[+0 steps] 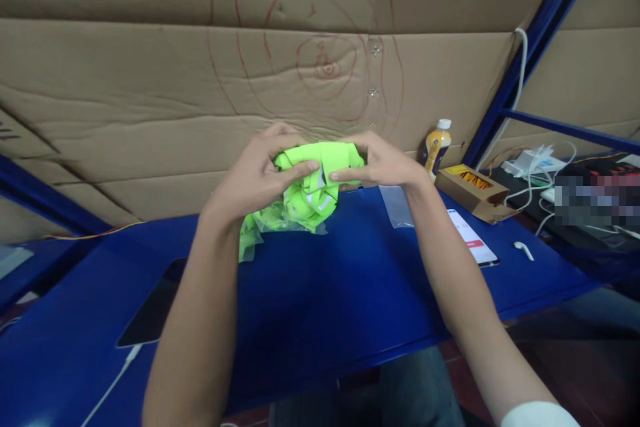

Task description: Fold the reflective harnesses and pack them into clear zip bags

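Note:
A bright yellow-green reflective vest (311, 197), bunched up with pale grey strips showing in its folds, is held just above the blue table. My left hand (265, 170) grips its left side, thumb laid across the front. On the right side, my right hand (377, 159) pinches the fabric with thumb and fingers. The far fingertips of both hands are hidden behind the bundle. Beneath it and to the left lies clear plastic wrapping (290, 223) with more of the same yellow-green inside or under it.
The blue table (320, 307) holds a dark tablet (155, 303) with a white cable at left. At right are a phone (473, 240), a white earbud (523, 251), an open cardboard box (473, 193), a bottle (437, 143) and a clear bag (396, 207). Cardboard (125, 80) stands behind.

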The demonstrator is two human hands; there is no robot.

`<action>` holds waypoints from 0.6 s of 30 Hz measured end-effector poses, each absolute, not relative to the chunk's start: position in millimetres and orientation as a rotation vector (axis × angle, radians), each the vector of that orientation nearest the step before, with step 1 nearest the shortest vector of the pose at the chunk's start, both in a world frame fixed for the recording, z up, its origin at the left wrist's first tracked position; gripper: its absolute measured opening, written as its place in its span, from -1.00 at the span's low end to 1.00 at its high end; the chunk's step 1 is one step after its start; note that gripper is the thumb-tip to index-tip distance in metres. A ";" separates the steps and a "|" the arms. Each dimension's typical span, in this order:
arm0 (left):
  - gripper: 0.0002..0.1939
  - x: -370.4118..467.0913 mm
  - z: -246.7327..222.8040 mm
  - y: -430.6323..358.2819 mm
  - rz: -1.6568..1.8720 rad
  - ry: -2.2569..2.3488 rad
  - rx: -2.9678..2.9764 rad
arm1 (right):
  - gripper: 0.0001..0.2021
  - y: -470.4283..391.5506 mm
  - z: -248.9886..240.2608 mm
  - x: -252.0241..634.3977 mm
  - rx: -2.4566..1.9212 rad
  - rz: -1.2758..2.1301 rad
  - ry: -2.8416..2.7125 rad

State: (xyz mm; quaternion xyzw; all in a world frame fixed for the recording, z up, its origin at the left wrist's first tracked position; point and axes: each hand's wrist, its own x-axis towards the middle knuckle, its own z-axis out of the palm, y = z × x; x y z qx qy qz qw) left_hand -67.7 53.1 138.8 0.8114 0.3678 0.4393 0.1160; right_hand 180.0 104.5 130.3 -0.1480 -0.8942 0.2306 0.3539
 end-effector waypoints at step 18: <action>-0.63 -63.1 117.0 80.1 1.174 0.855 1.335 | -0.72 115.2 121.5 175.1 -0.407 0.050 -2.253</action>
